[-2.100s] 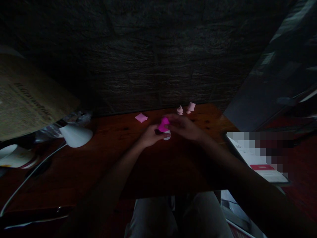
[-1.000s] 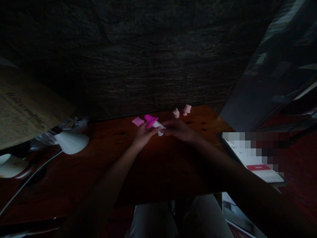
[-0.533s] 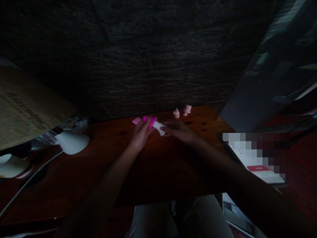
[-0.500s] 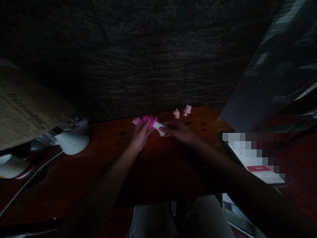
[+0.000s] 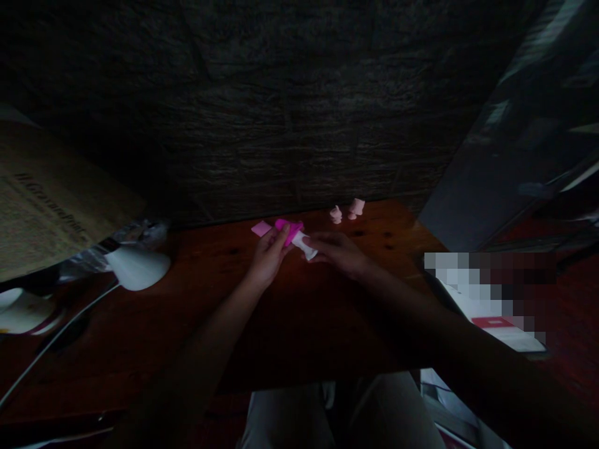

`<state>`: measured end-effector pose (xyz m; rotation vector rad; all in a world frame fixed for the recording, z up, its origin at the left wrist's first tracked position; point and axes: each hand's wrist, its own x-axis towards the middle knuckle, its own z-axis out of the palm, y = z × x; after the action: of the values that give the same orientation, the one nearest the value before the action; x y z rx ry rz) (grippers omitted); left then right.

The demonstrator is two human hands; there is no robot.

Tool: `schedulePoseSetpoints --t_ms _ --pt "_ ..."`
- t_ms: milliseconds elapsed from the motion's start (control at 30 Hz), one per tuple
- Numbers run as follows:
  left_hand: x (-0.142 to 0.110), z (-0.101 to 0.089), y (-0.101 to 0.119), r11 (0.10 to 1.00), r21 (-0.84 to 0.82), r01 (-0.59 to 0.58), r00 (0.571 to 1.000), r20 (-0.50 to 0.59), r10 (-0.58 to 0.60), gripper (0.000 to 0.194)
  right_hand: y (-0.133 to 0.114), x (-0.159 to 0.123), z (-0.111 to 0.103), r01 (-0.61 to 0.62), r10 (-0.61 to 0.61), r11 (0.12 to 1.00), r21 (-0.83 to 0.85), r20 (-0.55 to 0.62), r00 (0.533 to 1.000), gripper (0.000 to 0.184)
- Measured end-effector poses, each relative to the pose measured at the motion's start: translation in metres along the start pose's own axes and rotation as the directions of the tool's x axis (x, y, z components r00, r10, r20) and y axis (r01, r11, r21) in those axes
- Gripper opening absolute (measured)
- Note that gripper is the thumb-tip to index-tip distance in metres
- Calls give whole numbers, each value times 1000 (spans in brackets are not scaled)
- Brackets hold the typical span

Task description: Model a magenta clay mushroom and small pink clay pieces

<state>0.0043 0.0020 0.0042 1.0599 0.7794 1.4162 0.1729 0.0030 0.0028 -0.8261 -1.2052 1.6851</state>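
Observation:
Over the wooden table, my left hand (image 5: 270, 252) is closed on a bright pink piece (image 5: 293, 232), its thumb pressed on top. The pink piece looks soft, but its exact kind is unclear in the dim light. My right hand (image 5: 337, 251) pinches a white, tissue-like piece (image 5: 305, 246) that reaches up against the pink one. Whether the two are joined cannot be made out. Just beyond my left fingers lies a flat, paler pink square (image 5: 262, 228). Two small pale pink figures, a shorter one (image 5: 336, 214) and a taller one (image 5: 356, 208), stand near the wall.
A dark stone-like wall (image 5: 290, 125) rises behind the table (image 5: 196, 312). At left are a white cone-shaped object (image 5: 139, 268) with a cable, a printed brown paper bag (image 5: 51, 212) and a white cup-like object (image 5: 23, 312). A partly blurred-out white-and-red item (image 5: 510, 333) lies at right.
Both hands and the pieces in them have shifted slightly right in the view, along with a small camera movement. The grips look the same.

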Motion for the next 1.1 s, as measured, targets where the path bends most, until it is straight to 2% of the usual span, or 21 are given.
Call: schedulePoseSetpoints --t_ms 200,433,633,833,933,1100 --pt "2 2 1 997 -66 28 996 -79 -33 33 -3 2 0 113 -122 977 -180 -40 992 32" --pt "5 -2 6 981 -159 111 966 -216 -144 26 -6 2 -4 229 -286 868 -441 -66 956 35" --pt "1 4 3 981 -127 146 969 -180 -168 26 2 1 1 293 -344 832 -472 -24 939 32" --pt "-3 9 -1 990 -109 92 973 -202 -113 26 6 0 3 332 -414 772 -543 -32 910 32" --pt "-5 9 -3 996 -71 46 982 -181 -58 28 9 1 1 337 -412 792 -510 -38 911 32" --pt "-6 8 -5 1000 13 10 988 -157 -8 30 12 3 0 294 -341 863 -410 -46 939 33"
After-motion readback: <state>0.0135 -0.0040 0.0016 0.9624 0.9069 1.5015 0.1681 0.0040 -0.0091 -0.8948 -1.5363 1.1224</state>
